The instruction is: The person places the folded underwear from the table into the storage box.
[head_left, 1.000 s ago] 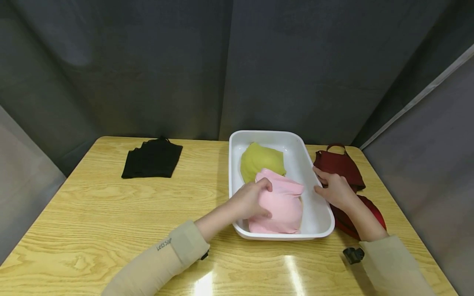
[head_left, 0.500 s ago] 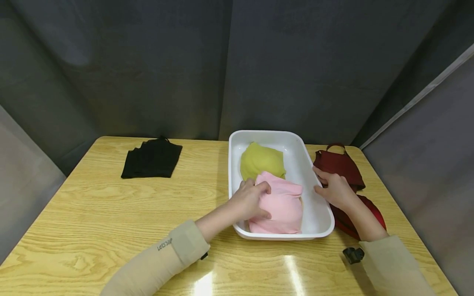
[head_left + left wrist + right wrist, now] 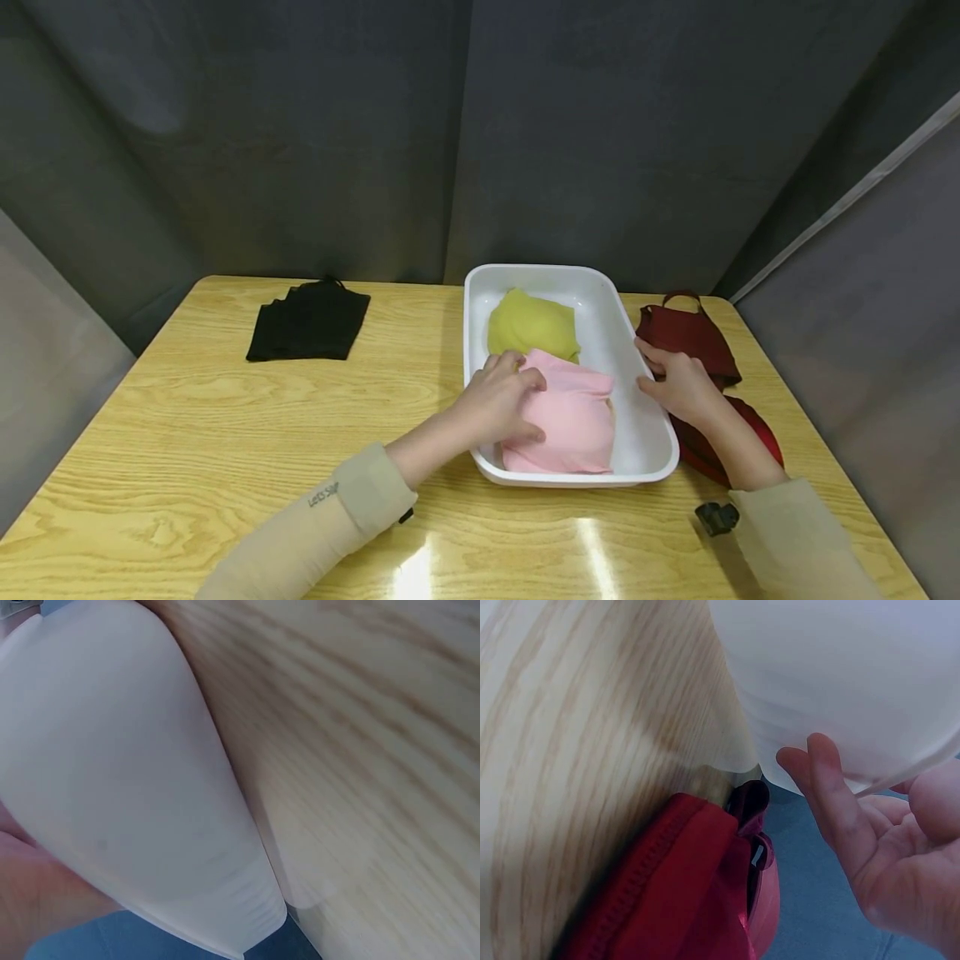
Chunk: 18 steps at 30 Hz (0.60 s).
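Observation:
A white plastic tub (image 3: 542,480) stands on the table, with a folded pink bra (image 3: 573,425) at its near end and a folded olive-yellow bra (image 3: 534,325) behind it. My left hand (image 3: 497,404) reaches over the tub's left rim. Its fingers are spread and bent loosely at the pink bra's left side, the thumb touching the cloth. In the left wrist view the tub's outer wall (image 3: 135,765) hides most of that hand. My right hand (image 3: 678,385) grips the right rim; in the right wrist view its fingers (image 3: 829,776) press the outer wall, thumb on the other side.
Dark red bras (image 3: 686,337) lie on the table right of the tub, partly under my right forearm. A folded black bra (image 3: 309,323) lies at the back left of the wooden table (image 3: 300,433). Grey curtains (image 3: 337,142) hang behind the table.
My left hand has loosened and drawn slightly left from the pink bra, its fingers shifting toward the tub's left side. The pink bra's top edge sits slightly lower. My right hand stays on the rim.

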{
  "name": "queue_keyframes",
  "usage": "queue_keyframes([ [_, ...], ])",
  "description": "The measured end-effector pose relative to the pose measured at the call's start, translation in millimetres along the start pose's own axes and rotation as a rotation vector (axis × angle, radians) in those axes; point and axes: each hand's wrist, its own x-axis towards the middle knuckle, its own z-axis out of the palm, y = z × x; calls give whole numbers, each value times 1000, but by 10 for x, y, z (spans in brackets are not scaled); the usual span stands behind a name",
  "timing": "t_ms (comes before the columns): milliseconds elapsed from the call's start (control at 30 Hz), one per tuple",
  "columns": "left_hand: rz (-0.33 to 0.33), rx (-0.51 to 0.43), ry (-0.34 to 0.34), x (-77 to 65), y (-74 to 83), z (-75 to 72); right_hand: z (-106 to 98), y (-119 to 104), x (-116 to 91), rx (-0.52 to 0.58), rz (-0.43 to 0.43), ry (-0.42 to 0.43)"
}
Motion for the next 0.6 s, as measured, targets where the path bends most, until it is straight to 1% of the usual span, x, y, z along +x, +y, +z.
queue_keyframes([
  [200, 32, -61, -2, -40, -48, -72, -7, -15, -3, -1, 0, 5],
  [333, 32, -117, -4, -71, -50, -134, -3, -17, -1, -2, 4, 3],
  [600, 39, -159, -1, -161, -34, -286, 7, -1, 5, -8, -1, 5],
])
